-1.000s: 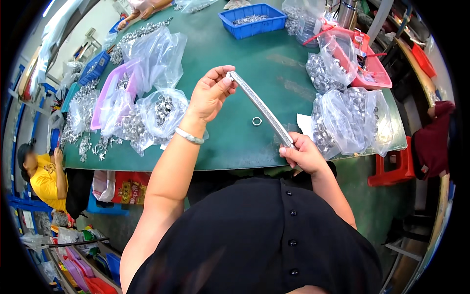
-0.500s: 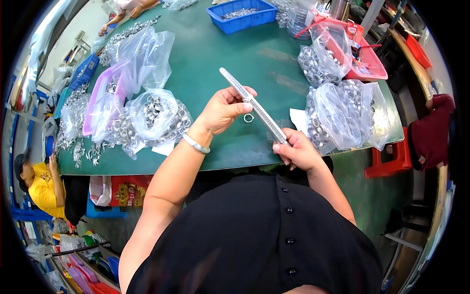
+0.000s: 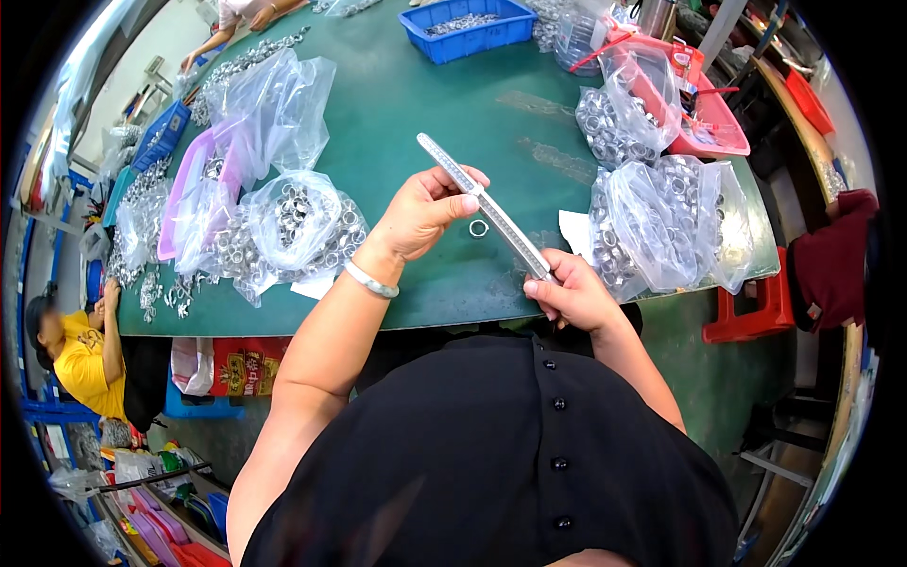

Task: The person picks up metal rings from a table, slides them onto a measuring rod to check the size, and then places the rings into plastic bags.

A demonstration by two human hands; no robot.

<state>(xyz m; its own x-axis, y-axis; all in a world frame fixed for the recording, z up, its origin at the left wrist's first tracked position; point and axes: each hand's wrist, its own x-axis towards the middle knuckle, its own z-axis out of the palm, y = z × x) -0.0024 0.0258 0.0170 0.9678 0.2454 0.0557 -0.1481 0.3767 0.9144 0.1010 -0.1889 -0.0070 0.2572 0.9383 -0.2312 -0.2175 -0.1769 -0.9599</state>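
A long silver ring mandrel (image 3: pixel 511 232) with fine markings slants across in front of me, its narrow tip pointing up and left. My right hand (image 3: pixel 573 291) is closed round its thick lower end. Near the mandrel's middle, the thumb and fingers of my left hand (image 3: pixel 425 210) pinch it; whether a ring sits under them I cannot make out. Just below those fingers, a single silver ring (image 3: pixel 478 228) lies on the green table (image 3: pixel 416 293). A pale bangle (image 3: pixel 371 280) circles my left wrist.
Clear bags of rings lie left (image 3: pixel 298 222) and right (image 3: pixel 652 222). A lilac basket (image 3: pixel 174 219), a blue tray (image 3: pixel 472 38) and a pink basket (image 3: pixel 723 132) stand farther out. A red stool (image 3: pixel 746 319) is at right; a person in yellow (image 3: pixel 92 369) sits at left.
Both my hands and the mandrel have shifted very slightly left, with the grip much the same. The person in yellow has lowered a hand toward the table edge.
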